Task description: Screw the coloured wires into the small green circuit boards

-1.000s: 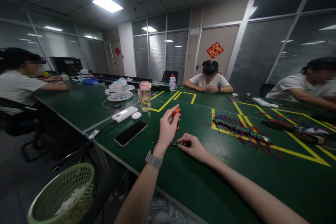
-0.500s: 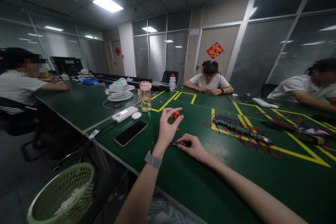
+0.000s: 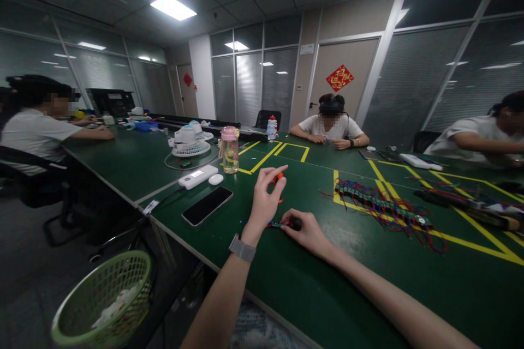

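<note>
My left hand (image 3: 268, 193) is raised over the green table, its fingers closed round an orange-handled tool (image 3: 280, 176). The tool's thin shaft points down toward a small circuit board (image 3: 275, 224) with wires, lying on the table. My right hand (image 3: 302, 229) rests on the table and pinches the right end of that board. My left fingers hide most of the tool's handle. To the right lies a row of green circuit boards (image 3: 376, 202) with red and blue wires.
A black phone (image 3: 207, 206), a white power strip (image 3: 198, 176), a pink-lided bottle (image 3: 230, 150) and white fans (image 3: 190, 142) are on the left. A green basket (image 3: 102, 300) stands below the table edge. Several people sit around the table.
The whole view has shifted slightly, so things appear a little further right. The orange handle is more covered by my left fingers. Both hands keep nearly the same pose.
</note>
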`<state>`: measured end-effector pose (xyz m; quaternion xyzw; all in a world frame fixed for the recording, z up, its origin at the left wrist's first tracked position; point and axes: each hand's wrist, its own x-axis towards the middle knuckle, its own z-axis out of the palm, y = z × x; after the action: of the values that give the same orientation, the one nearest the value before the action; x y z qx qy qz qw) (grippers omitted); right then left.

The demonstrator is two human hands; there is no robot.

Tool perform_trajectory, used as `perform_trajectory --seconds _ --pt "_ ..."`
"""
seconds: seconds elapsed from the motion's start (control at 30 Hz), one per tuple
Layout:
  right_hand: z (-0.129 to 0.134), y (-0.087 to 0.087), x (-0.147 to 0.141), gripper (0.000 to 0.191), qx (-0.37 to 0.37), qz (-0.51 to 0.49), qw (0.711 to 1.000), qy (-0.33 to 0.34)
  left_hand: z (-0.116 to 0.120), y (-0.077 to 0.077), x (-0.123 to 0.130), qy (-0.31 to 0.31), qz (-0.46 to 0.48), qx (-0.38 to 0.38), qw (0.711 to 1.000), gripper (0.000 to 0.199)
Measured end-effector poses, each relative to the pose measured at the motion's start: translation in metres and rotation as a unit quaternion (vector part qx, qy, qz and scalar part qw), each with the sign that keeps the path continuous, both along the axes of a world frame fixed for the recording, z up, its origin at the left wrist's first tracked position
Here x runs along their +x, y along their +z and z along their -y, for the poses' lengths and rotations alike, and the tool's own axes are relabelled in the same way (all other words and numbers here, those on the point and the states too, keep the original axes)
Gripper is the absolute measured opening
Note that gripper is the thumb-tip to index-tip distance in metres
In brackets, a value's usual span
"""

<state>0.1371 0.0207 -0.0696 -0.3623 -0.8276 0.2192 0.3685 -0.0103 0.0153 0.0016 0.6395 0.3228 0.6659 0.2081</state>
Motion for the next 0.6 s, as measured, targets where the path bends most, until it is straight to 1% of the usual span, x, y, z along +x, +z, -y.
perform_trajectory --seconds 0.1,0.13,0.17,0.27,0.3,0.33,0.37,0.47,0.5,0.53,0.6 --pt "0.0002 -0.0015 0.0008 0.007 0.016 0.016 1.0 -0.009 -0.0019 -0.0024 0.0016 -0.089 0.04 -0.038 0.995 0.036" --pt "0.0005 -0.0017 0.0011 0.007 0.022 0.02 0.999 -0.011 -0.0025 -0.0033 0.0022 -0.101 0.048 -0.047 0.993 0.038" --pt "0.0008 -0.0018 0.0013 0.007 0.027 0.024 0.999 -0.014 -0.0029 -0.0039 0.0025 -0.093 0.049 -0.048 0.993 0.038" --pt "0.0017 -0.0014 0.0016 0.008 0.034 0.03 0.999 -0.017 -0.003 -0.0041 0.0024 -0.007 0.007 -0.017 1.0 0.032" --pt "0.0019 -0.0012 0.0016 0.008 0.034 0.031 0.999 -0.018 -0.0029 -0.0039 0.0022 0.01 -0.005 -0.007 1.0 0.03" --pt "0.002 -0.0011 0.0016 0.007 0.033 0.031 0.999 -0.019 -0.003 -0.0037 0.0021 0.008 -0.009 -0.004 1.0 0.029" --pt "0.0019 -0.0009 0.0015 0.007 0.031 0.031 0.999 -0.02 -0.0033 -0.0038 0.0021 -0.013 -0.003 -0.01 1.0 0.031" --pt "0.0019 -0.0004 0.0012 0.007 0.025 0.03 0.999 -0.025 -0.0051 -0.0048 0.0029 -0.102 0.04 -0.048 0.993 0.037" --pt "0.002 -0.0001 0.0011 0.007 0.025 0.03 0.999 -0.025 -0.0055 -0.0051 0.003 -0.111 0.048 -0.056 0.991 0.038" --pt "0.0021 0.0002 0.001 0.007 0.025 0.03 0.999 -0.025 -0.0058 -0.0052 0.0029 -0.101 0.049 -0.056 0.992 0.038" --pt "0.0024 0.0005 0.001 0.007 0.026 0.027 0.999 -0.023 -0.0055 -0.0046 0.0022 -0.045 0.032 -0.036 0.998 0.034"
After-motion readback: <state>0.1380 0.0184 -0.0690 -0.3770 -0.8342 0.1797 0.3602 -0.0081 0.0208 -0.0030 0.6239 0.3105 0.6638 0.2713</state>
